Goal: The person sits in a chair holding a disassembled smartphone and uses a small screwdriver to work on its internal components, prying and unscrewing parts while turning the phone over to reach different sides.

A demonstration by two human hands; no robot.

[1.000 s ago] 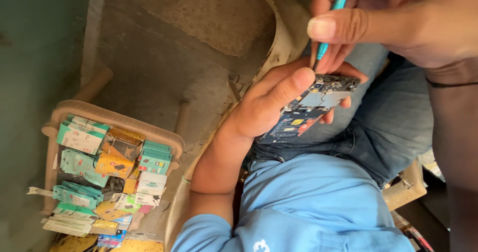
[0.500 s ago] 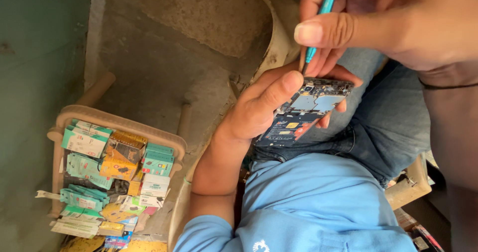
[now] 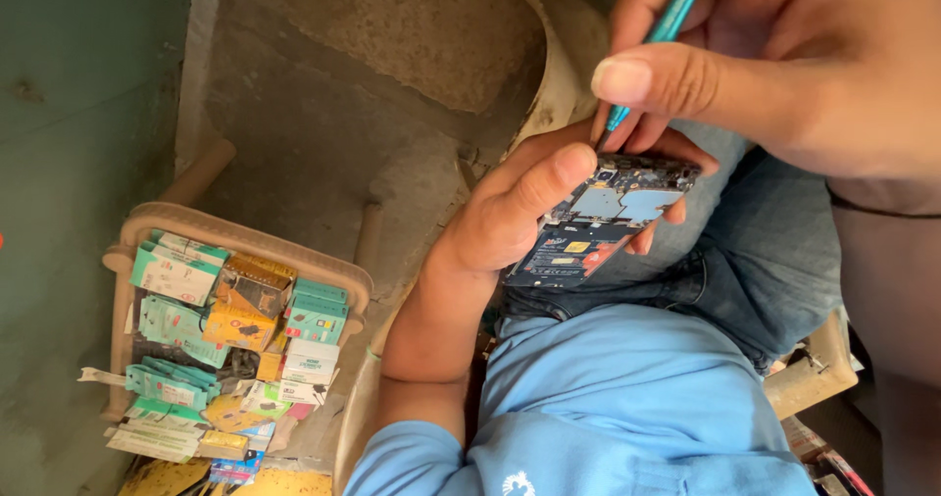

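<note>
My left hand [image 3: 515, 212] grips an opened phone [image 3: 598, 223] with its back cover off, so the circuit board and metal shields show. It is held over my lap, thumb along its left edge. My right hand [image 3: 784, 65] holds a thin teal screwdriver [image 3: 659, 40] pinched between thumb and fingers. The tool's tip touches the upper left corner of the phone's board, partly hidden behind my thumb.
A tan plastic stool [image 3: 338, 271] at the lower left carries several small green, yellow and white boxes [image 3: 235, 329]. A rough concrete floor [image 3: 323, 114] lies below. My blue shirt [image 3: 627, 408] and jeans [image 3: 774, 271] fill the lower right.
The view has shifted slightly; my right hand with the screwdriver has stayed at the phone's upper corner, shifting a little. My left hand keeps its hold on the phone.
</note>
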